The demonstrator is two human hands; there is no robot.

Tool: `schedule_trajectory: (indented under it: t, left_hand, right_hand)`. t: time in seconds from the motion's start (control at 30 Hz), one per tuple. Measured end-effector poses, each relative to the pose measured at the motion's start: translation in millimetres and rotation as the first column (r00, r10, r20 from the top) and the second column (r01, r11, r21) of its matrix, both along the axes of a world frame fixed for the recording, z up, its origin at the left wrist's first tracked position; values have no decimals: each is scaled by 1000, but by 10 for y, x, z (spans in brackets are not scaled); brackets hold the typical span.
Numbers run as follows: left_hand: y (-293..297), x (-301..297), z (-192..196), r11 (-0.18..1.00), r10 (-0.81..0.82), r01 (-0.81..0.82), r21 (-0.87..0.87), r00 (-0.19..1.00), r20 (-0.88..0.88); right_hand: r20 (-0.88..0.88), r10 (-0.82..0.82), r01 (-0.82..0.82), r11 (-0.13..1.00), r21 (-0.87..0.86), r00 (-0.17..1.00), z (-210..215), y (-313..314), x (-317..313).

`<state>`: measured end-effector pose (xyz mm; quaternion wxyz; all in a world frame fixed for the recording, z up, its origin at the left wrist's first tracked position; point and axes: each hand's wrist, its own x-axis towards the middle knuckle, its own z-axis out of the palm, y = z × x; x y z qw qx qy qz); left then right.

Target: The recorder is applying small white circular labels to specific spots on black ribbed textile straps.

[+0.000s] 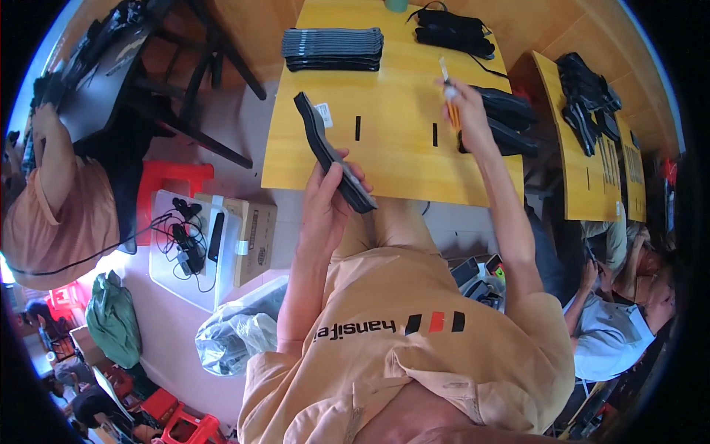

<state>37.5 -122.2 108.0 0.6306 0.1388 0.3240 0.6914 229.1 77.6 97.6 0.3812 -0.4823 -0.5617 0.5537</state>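
My left hand [330, 194] grips the near end of a long black padded strap piece [325, 144] with a small white tag; its far end reaches out over the yellow wooden table [399, 159]. My right hand [466, 111] is raised over the right side of the table and holds a thin yellow and orange pencil-like tool [449, 96] upright. Just right of that hand lies a pile of black pieces [510, 118]. Two short black strips [358, 128] lie flat on the tabletop between my hands.
A neat stack of grey-edged black pieces [333, 49] and a heap of black straps [452, 31] sit at the table's far end. A cardboard box [255, 238], white tray with cables [181, 248] and plastic bag [237, 333] lie on the floor left. Other people sit left and right.
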Motion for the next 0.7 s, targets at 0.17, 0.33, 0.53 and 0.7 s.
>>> schedule_trajectory:
  t: [0.17, 0.33, 0.53, 0.7]
  left_hand:
    - [61, 182, 96, 991, -62, 71, 115, 995, -74]
    - [4, 201, 109, 994, -51, 63, 93, 991, -127]
    - [-23, 277, 28, 999, -31, 32, 14, 997, -69]
    - [68, 423, 94, 994, -74, 77, 73, 996, -39]
  right_hand:
    - [-13, 230, -229, 972, 54, 973, 410, -1186, 111]
    - [215, 329, -387, 858, 339, 919, 452, -1533, 229]
    - [296, 325, -431, 782, 450, 898, 350, -1659, 304]
    - [243, 247, -340, 794, 504, 938, 461, -1668, 281]
